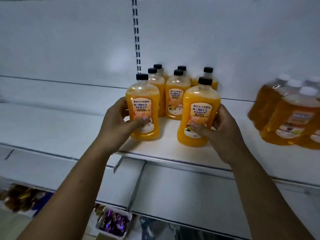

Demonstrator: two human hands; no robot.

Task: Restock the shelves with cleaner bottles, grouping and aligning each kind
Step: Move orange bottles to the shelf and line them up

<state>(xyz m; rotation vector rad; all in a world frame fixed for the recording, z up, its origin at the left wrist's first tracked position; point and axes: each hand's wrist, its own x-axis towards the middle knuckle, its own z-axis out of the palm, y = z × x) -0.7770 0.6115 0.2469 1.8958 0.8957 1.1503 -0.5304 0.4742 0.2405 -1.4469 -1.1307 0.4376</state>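
Note:
Two orange cleaner bottles with black caps stand at the front of a white shelf (169, 149). My left hand (119, 122) grips the left bottle (143, 101) around its lower body. My right hand (223, 130) grips the right bottle (199, 108), which leans slightly left. Behind them stand several more black-capped orange bottles (174, 94) in rows, against the back panel. All labels face me.
A blurred group of amber bottles with white caps (284, 115) sits on the same shelf at the far right. The shelf section to the left (43, 122) is bare. Below, a small tray of purple-wrapped items (113, 222) and other packets (22, 198) lie on a lower level.

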